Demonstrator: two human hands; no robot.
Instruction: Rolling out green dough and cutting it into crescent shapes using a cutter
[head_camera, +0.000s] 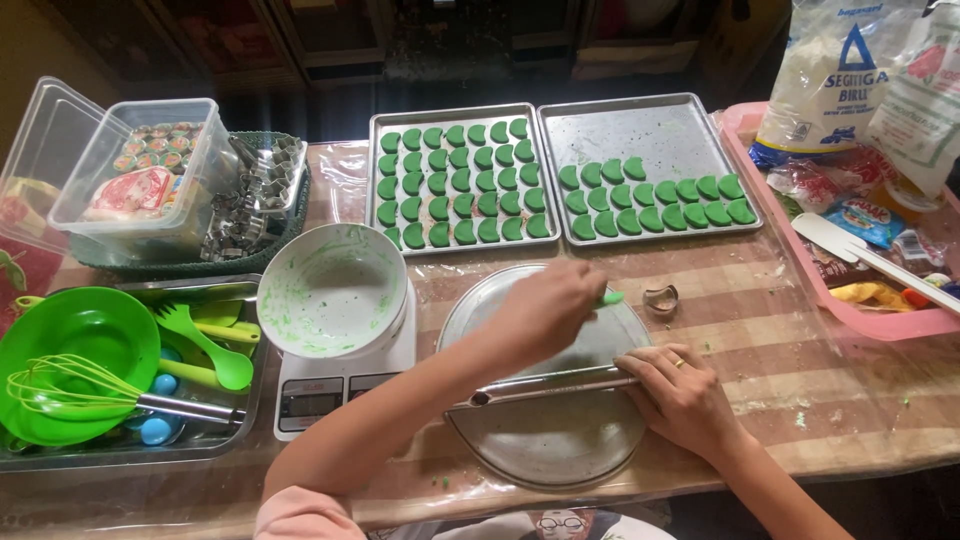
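- We see the counter (800, 330) evenly and brightly lit, the light soft and seeming to come from above and in front.
- We find the background behind the counter dim, its dark furniture nearly lost in shade.
- We notice mild glare on the two metal baking trays (660, 130) and on the clear plastic sheet over the counter, which wrinkles and shines near the right edge.
- We see soft, short shadows under the white bowl (332, 290) and under the left hand (545, 315).
- We find the middle sharp; the flour bags (850, 70) at the top right lean with wide-angle distortion.
- We see slight blur on the near sleeve (300, 515).
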